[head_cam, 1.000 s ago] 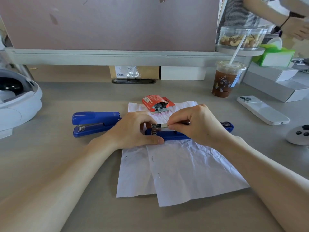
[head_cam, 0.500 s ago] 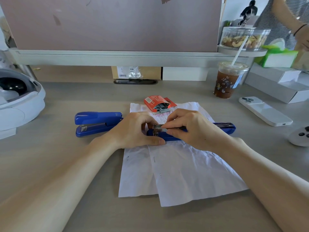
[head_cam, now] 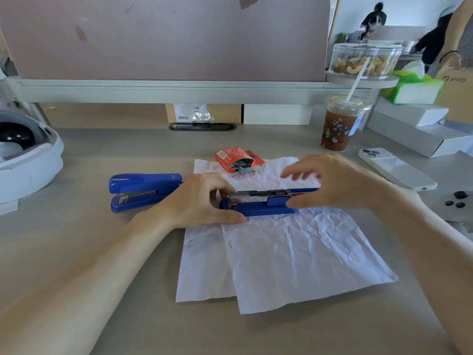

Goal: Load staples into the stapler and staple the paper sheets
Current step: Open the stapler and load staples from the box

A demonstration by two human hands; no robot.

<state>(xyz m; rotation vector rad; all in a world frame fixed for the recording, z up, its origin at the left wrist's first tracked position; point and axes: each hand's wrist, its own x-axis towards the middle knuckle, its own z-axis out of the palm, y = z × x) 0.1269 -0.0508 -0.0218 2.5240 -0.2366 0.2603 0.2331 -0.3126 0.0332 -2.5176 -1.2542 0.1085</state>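
Note:
An opened blue stapler (head_cam: 258,207) lies across two crumpled white paper sheets (head_cam: 289,254), its metal staple channel (head_cam: 258,193) exposed on top. My left hand (head_cam: 197,201) grips the stapler's left end, thumb along its front side. Over the stapler's right part hovers my right hand (head_cam: 332,183), fingers spread and blurred, holding nothing I can see. A red staple box (head_cam: 236,161), open with grey staples showing, sits on the paper's far edge. A second blue stapler (head_cam: 143,190), closed, lies to the left.
An iced drink cup with a straw (head_cam: 340,124) stands at the back right. A white phone (head_cam: 395,167) lies right of my right hand. A white headset (head_cam: 25,155) sits at the far left, a grey controller (head_cam: 458,206) at the right edge.
My right hand has let go of the staple strip at the channel and lifted up and to the right, fingers opening. My left hand keeps its hold.

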